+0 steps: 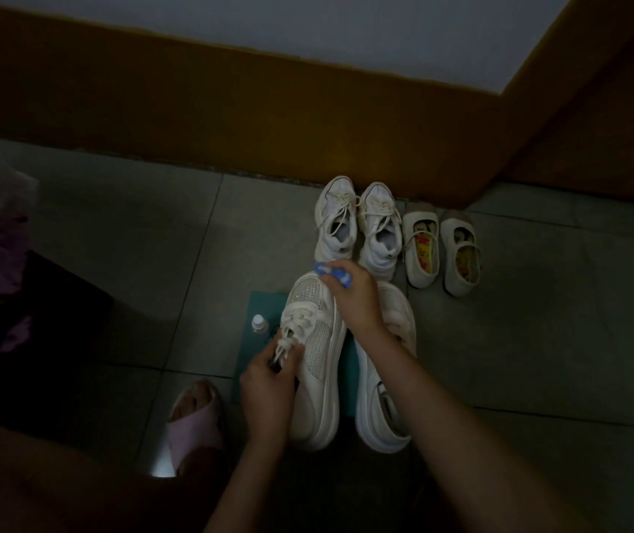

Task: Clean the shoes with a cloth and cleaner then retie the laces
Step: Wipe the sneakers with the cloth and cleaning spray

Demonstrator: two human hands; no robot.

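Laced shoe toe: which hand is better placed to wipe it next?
Right. The right hand pinches the blue cloth at the toe of the shoe; the left hand is occupied, holding that shoe at its laces.

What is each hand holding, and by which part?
The left hand grips the white sneaker at its lace end near the opening; the right hand clutches a bunched blue-and-white cloth at the toe.

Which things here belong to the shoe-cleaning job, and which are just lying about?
In the job: left hand gripping the laced sneaker; right hand holding the blue cloth; partner shoe; small bottle; teal mat.
Lying about for now: smaller white sneakers; strap shoes; pink slipper.
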